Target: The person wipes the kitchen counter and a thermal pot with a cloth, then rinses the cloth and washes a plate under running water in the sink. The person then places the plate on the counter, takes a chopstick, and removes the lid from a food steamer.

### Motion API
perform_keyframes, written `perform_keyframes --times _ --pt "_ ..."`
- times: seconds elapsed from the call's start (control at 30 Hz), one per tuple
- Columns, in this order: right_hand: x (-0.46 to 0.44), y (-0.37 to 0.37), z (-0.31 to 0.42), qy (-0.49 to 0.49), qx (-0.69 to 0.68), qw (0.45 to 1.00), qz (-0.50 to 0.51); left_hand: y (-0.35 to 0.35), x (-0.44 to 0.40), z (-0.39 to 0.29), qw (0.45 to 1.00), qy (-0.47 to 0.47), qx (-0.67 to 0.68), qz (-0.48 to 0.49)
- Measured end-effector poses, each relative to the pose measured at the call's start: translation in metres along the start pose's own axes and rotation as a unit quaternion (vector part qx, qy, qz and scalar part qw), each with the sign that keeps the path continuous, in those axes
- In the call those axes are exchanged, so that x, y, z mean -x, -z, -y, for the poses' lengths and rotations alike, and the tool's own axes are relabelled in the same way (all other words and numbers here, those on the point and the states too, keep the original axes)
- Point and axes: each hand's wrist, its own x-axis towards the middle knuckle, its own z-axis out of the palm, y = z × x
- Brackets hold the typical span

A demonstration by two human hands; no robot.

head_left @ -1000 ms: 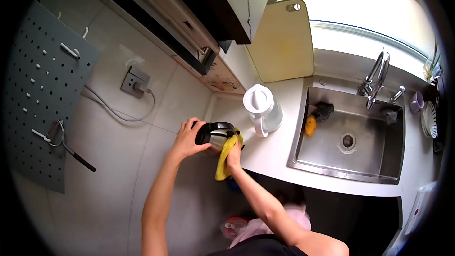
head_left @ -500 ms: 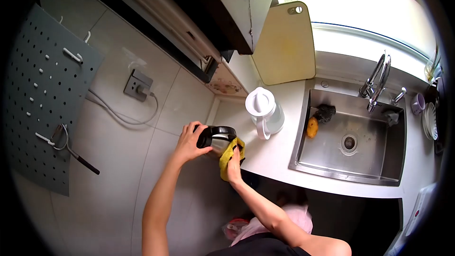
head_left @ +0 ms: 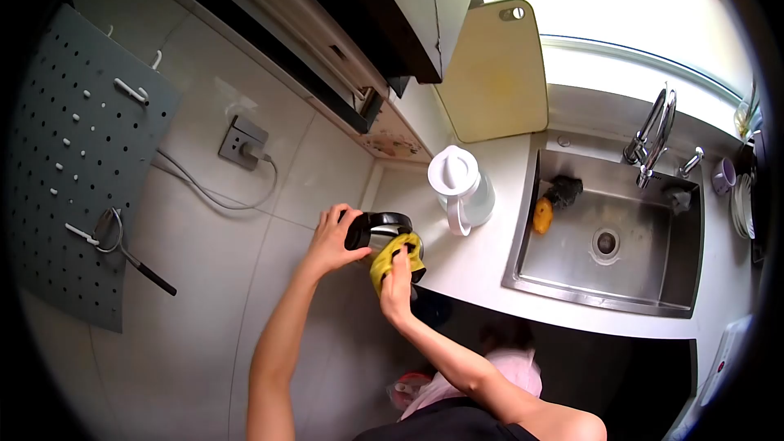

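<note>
Spanning left grip [head_left: 331,242], right grip [head_left: 396,287]: kettle [head_left: 381,238]

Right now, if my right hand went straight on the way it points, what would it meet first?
The kettle, most likely, through the yellow cloth your right hand holds, though exact depth is unclear.

Left hand [head_left: 335,242] curled, right hand [head_left: 397,284] close by

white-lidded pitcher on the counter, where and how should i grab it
Probably best by the white handle, coming from the counter's near edge: the pitcher stands upright and the handle juts out toward that side.
</note>
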Motion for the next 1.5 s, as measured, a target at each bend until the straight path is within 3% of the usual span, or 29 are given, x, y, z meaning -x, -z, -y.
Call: perform_keyframes --times 0.03,0.13,0.23,0.3,0.33,0.37,0.47,0.57,0.77,0.87,0.9,1.0,1.1,1.17,1.2,1.23,1.33,1.4,1.43,1.5 --pt "-0.002 -0.001 0.007 0.101 0.010 0.995 -0.002 0.002 -0.003 0.001 1.000 -0.002 -0.003 -0.005" --pt "-0.033 0.002 0.035 0.147 0.023 0.988 0.039 -0.002 -0.001 0.005 1.000 0.000 0.013 0.008" --pt "-0.067 0.001 0.019 0.118 -0.018 0.990 0.076 0.001 -0.003 0.002 1.000 0.012 0.012 0.015" --pt "-0.101 -0.007 0.002 0.117 0.029 0.982 0.142 0.001 -0.002 0.001 1.000 0.020 0.012 0.019" --pt "-0.117 0.003 0.029 -0.010 -0.029 0.985 0.171 0.000 -0.002 0.001 1.000 0.017 0.012 0.017" --pt "-0.114 -0.003 0.024 -0.009 -0.030 0.985 0.171 0.000 -0.003 0.002 1.000 0.013 0.010 0.013" --pt "-0.081 -0.003 0.015 0.132 -0.016 0.988 0.078 0.001 -0.004 0.003 1.000 0.009 0.018 0.018" --pt "-0.035 0.005 0.020 0.108 -0.041 0.990 0.076 0.002 -0.003 -0.001 0.999 0.024 0.020 0.021" --pt "-0.095 -0.002 0.012 0.163 0.009 0.983 0.079 -0.003 -0.002 0.002 1.000 0.007 0.006 -0.008" --pt "-0.109 -0.005 0.020 -0.042 -0.061 0.984 0.163 -0.002 -0.002 0.000 1.000 0.020 0.011 -0.001" --pt "-0.101 -0.006 0.019 -0.043 -0.062 0.983 0.165 -0.002 0.001 -0.001 1.000 0.022 0.011 0.000" --pt "-0.052 -0.012 0.012 0.127 0.007 0.992 0.026 0.000 -0.002 -0.002 1.000 0.017 0.009 0.007" --pt "-0.039 -0.004 0.016 0.140 0.010 0.989 0.042 0.000 -0.002 -0.003 1.000 0.016 0.021 0.000" --pt "-0.072 -0.005 0.011 0.108 -0.033 0.991 0.066 -0.003 -0.002 -0.002 1.000 0.004 0.008 -0.017" --pt "-0.093 -0.008 -0.009 0.052 0.000 0.982 0.179 -0.003 -0.003 -0.003 1.000 0.012 0.008 -0.015" --pt "-0.111 -0.005 0.020 -0.068 -0.132 0.976 0.156 -0.003 -0.002 -0.003 1.000 0.019 0.007 -0.012" --pt "-0.112 -0.011 0.011 -0.057 -0.050 0.985 0.153 -0.003 -0.004 0.002 1.000 0.017 0.019 -0.003" --pt "-0.085 -0.007 0.003 0.146 0.033 0.987 0.053 0.001 -0.003 0.000 1.000 0.015 0.020 0.006" --pt "-0.073 -0.002 0.002 0.146 0.032 0.987 0.054 0.003 -0.005 -0.001 1.000 0.010 0.022 0.015" --pt "-0.048 0.011 0.001 0.175 0.038 0.983 -0.037 0.004 -0.006 0.000 0.999 0.009 0.018 0.025"
